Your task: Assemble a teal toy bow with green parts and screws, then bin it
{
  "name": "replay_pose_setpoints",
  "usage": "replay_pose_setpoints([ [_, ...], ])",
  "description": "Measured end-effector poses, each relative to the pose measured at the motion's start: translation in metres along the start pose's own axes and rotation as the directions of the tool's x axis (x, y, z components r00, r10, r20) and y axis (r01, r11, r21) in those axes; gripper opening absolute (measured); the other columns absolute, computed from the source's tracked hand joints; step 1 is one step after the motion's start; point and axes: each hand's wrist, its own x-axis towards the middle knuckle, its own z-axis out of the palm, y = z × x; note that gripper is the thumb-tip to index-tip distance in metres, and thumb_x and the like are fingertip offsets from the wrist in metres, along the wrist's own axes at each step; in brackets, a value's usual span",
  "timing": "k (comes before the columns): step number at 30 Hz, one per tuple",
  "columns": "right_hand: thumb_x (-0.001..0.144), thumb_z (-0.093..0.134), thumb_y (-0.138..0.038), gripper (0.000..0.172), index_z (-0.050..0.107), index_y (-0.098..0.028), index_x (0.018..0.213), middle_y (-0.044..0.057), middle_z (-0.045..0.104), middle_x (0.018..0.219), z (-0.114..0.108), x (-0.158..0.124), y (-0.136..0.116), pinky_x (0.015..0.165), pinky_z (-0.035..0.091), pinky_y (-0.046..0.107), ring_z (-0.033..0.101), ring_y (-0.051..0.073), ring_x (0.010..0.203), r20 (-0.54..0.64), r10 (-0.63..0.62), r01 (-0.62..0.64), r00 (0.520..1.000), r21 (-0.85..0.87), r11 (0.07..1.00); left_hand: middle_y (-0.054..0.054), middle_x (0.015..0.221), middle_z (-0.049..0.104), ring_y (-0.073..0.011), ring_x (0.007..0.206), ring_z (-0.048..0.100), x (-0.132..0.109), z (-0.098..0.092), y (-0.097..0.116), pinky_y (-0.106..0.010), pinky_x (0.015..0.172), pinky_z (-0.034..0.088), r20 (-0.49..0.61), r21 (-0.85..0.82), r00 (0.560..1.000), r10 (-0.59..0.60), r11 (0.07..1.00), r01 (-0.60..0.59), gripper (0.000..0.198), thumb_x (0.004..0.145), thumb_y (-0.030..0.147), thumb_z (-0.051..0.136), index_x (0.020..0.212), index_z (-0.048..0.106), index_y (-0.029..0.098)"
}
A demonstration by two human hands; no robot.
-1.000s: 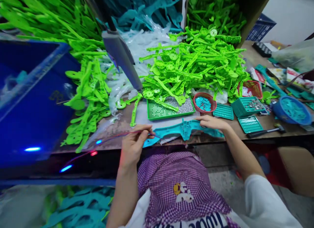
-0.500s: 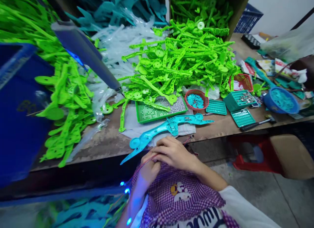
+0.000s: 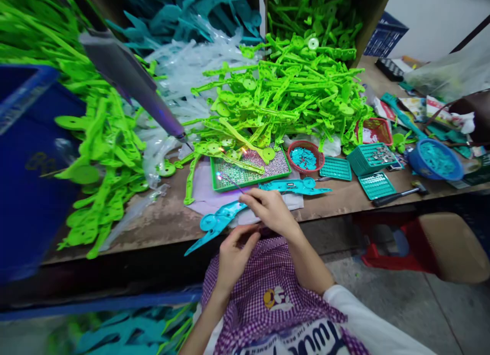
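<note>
A teal plastic arm-shaped part [image 3: 216,221] lies on a pale cloth [image 3: 201,184] at the table's front edge, its middle hidden behind my right hand. My right hand [image 3: 273,212] is closed in a pinch on a thin LED wire [image 3: 231,182], which points up and left over the green tray and glows at its tip. Lower down, in front of my apron, my left hand [image 3: 238,249] has thumb and fingers pressed together. Whatever those fingers hold is too small to make out. The perforated green tray [image 3: 250,185] behind contains many tiny metal pieces.
Bright green plastic parts [image 3: 283,95] pile up behind the tray. An electric screwdriver [image 3: 141,92] hangs at left, beside a blue crate [image 3: 42,141]. On the right are a red basket [image 3: 322,163], teal trays [image 3: 336,169], a hammer [image 3: 398,196] and a blue bowl [image 3: 436,174].
My right hand has moved up and forward over the teal part, carrying the LED wire. Its lights have shifted from beside my left forearm to near the tray. My hands have separated.
</note>
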Motion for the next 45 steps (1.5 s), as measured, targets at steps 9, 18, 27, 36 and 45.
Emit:
replay_pose_setpoints([
  [9,0.092,0.055,-0.041,0.027,0.069,-0.019,0.101,0.007,0.070,0.094,-0.052,-0.062,0.090,0.076,0.053,0.031,0.065,0.018,0.080,-0.341,0.048,-0.073,0.939,-0.059,0.996,-0.009,0.109,0.068,-0.0161,0.081,0.069,-0.035,-0.036,-0.026,-0.032,0.075,0.060,-0.042,0.325,0.985,0.168,0.935,-0.145,0.033,0.082,0.036,0.067,0.111,0.066,0.021],
  [18,0.094,0.053,-0.033,0.020,0.067,-0.021,0.103,0.010,0.064,0.100,-0.057,-0.105,0.144,0.089,0.053,0.041,0.062,0.024,0.100,-0.250,-0.098,-0.012,0.963,-0.403,0.915,-0.006,0.098,0.073,-0.0198,0.093,0.068,0.010,0.007,0.021,-0.036,0.090,0.055,0.216,0.363,0.899,0.381,0.823,-0.436,0.016,0.089,0.028,0.062,0.100,0.070,0.021],
  [27,0.093,0.057,-0.037,0.018,0.063,-0.019,0.094,0.004,0.061,0.086,-0.079,-0.091,0.110,0.067,0.051,0.027,0.057,0.014,0.072,-0.141,-0.167,0.122,0.976,-0.281,0.952,-0.009,0.110,0.071,-0.0209,0.101,0.068,0.041,0.081,0.022,-0.038,0.092,0.053,0.354,0.004,0.921,0.163,0.984,-0.176,0.025,0.090,0.031,0.055,0.110,0.064,0.018],
  [36,0.096,0.052,-0.032,0.023,0.066,-0.018,0.107,0.008,0.069,0.095,-0.079,-0.081,0.100,0.074,0.053,0.029,0.065,0.017,0.084,0.024,-0.176,0.177,0.984,-0.197,0.964,0.003,0.067,0.061,-0.0089,0.054,0.058,0.047,0.078,0.017,-0.020,0.050,0.045,0.362,-0.313,0.920,-0.149,0.911,0.270,0.039,0.067,0.045,0.078,0.085,0.057,0.017],
  [45,0.092,0.056,-0.033,0.022,0.071,-0.018,0.097,0.007,0.072,0.086,-0.082,-0.073,0.094,0.073,0.053,0.030,0.066,0.017,0.078,0.057,-0.163,0.169,0.985,-0.138,0.976,0.005,0.055,0.056,-0.0093,0.047,0.054,0.045,0.072,0.021,-0.019,0.044,0.039,0.291,-0.277,0.944,-0.156,0.931,0.239,0.038,0.066,0.045,0.078,0.080,0.056,0.017],
])
